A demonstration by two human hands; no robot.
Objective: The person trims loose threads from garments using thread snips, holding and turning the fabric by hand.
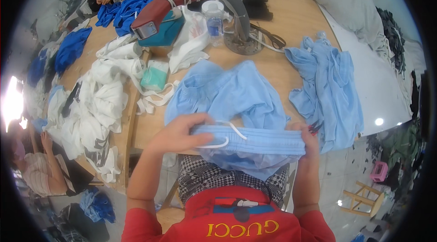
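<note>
Light blue shorts (227, 88) lie partly on the table, their gathered elastic waistband (264, 141) stretched sideways toward me over its near edge. My left hand (184, 135) pinches one end of the waistband between thumb and fingers. At the other end, my right hand (309, 139) grips it with the fingers closed. A white drawstring (234, 129) comes out at the waistband's front in two loose ends. Something small, red and black (315, 128), shows beside my right hand; I cannot tell whether that hand holds it.
More light blue garments (323, 89) are heaped at right, white garments (102, 101) at left. Behind stand a red and grey corded device (182, 3), a clear plastic jar (214, 21) and a teal box (164, 32). Other people sit at far left; a wooden stool (364, 198) stands at lower right.
</note>
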